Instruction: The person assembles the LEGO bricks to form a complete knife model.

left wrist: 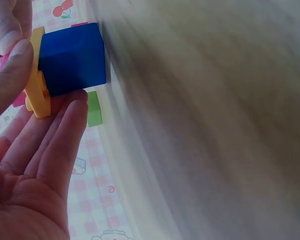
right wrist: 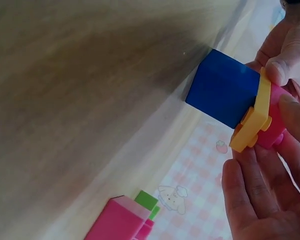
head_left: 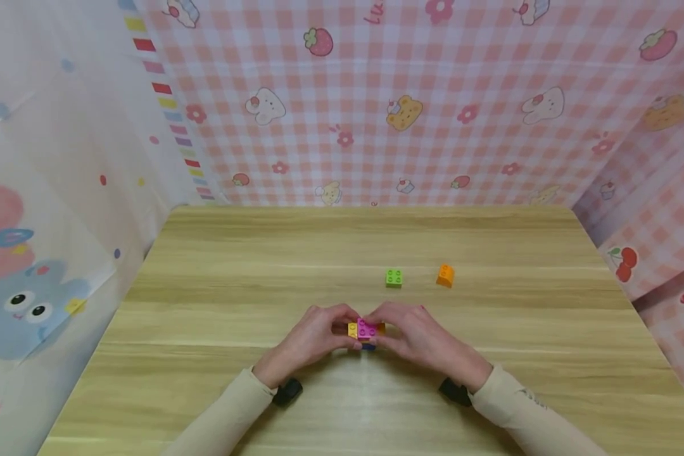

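At the front middle of the table, both hands meet around a small stack of toy building bricks. A blue block (right wrist: 222, 87) forms its bottom, a flat yellow brick (left wrist: 37, 75) lies across it, and a pink brick (head_left: 367, 329) tops it. My left hand (head_left: 319, 332) holds the yellow brick from the left, its thumb in front and fingers behind. With thumb and fingers, my right hand (head_left: 413, 332) pinches the pink brick from the right. The blue block is mostly covered in the head view. Its underside sits at or just above the tabletop; I cannot tell which.
Behind the hands stand a green brick (head_left: 394, 278) and, to its right, an orange brick (head_left: 445, 276) with a curved side. A pinkish-red brick (right wrist: 115, 220) shows low in the right wrist view. The wooden table (head_left: 262, 253) ends at a checked cloth (head_left: 365, 145).
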Available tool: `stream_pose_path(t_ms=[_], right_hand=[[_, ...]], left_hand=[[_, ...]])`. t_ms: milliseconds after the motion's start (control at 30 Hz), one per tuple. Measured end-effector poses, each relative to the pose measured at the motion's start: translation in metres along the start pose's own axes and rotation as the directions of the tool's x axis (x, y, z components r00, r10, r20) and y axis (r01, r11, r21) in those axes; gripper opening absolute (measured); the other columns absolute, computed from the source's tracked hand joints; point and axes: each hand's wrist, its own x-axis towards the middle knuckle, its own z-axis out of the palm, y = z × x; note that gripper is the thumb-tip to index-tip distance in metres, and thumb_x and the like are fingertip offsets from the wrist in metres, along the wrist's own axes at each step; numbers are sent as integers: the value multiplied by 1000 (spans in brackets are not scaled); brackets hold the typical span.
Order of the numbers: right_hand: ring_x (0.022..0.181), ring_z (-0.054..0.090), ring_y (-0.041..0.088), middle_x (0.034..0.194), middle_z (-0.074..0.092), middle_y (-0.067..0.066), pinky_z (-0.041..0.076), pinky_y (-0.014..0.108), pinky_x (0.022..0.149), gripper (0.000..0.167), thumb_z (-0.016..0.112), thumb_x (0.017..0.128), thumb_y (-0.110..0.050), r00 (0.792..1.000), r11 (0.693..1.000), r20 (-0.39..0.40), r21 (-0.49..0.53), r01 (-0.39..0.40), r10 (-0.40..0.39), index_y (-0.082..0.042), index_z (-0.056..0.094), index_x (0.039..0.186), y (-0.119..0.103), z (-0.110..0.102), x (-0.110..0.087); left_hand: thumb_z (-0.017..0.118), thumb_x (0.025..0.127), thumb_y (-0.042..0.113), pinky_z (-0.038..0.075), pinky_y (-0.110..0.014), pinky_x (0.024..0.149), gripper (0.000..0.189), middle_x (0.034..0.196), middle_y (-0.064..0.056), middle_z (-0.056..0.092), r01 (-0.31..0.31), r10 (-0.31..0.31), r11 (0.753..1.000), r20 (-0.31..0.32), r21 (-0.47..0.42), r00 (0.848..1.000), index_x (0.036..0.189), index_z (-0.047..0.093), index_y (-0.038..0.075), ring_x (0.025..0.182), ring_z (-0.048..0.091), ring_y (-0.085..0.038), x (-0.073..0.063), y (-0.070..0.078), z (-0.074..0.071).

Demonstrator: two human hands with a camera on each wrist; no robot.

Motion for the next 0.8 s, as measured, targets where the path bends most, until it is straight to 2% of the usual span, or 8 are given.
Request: stream_pose_path(t_ms=[167,300,367,467,600,667,700,800], right_hand=[[104,70,11,113,75,-4,59,35,86,31,82,91,-23,998,999,-13,-8,-54,54,-14,74,120,-3,2,-2],[113,69,17,122,74,2,58,41,95,42,79,94,-30,992,991,21,32,-127,127,-9,70,129,-2,0,-3],[119,67,20,129,71,3,55,45,101,48,77,95,-36,983,982,53,51,-181,178,-8,68,133,-1,-5,-5],[107,67,23,128,71,3,58,46,92,53,73,97,-43,962,963,82,54,-266,261,-11,65,139,3,-15,-11],[108,65,26,131,68,6,58,48,92,56,72,97,-43,941,943,80,23,-331,328,-13,62,143,15,-30,-21],[126,61,30,141,63,8,52,53,104,57,73,97,-41,935,939,88,0,-344,343,-13,59,145,22,-36,-26],[131,58,32,143,62,9,50,55,106,59,74,97,-40,935,939,98,-8,-342,342,-12,58,146,26,-38,-28],[136,53,34,149,57,11,46,57,110,63,75,97,-37,933,943,139,-24,-331,331,-10,54,149,37,-43,-33]], left_hand=[[85,87,17,59,-28,87,28,106,-1,77,-14,15,1000,-10,21,1000,111,72,10,98,74,-14,-2,0,2],[84,88,17,58,-33,90,28,107,-1,77,-6,7,998,-17,56,1000,112,73,10,100,72,-15,-2,2,2],[84,89,18,58,-36,92,29,108,-1,77,17,-16,997,-16,72,1000,114,72,10,102,71,-15,-2,3,2],[83,90,21,58,-38,93,30,111,-1,76,55,-54,994,-12,99,998,116,72,10,104,70,-16,-3,5,3],[82,91,24,58,-39,93,33,113,-3,75,93,-92,987,-13,131,996,119,71,9,104,70,-18,-2,8,4],[82,90,24,58,-40,92,34,112,-4,75,108,-107,985,-16,137,994,119,71,8,104,70,-20,-1,9,5],[82,90,24,58,-40,91,34,112,-4,76,114,-113,984,-16,139,993,118,72,8,104,70,-20,-1,9,5],[82,90,25,58,-40,91,35,112,-4,76,123,-122,983,-16,135,992,118,72,8,104,70,-20,-1,10,6]])
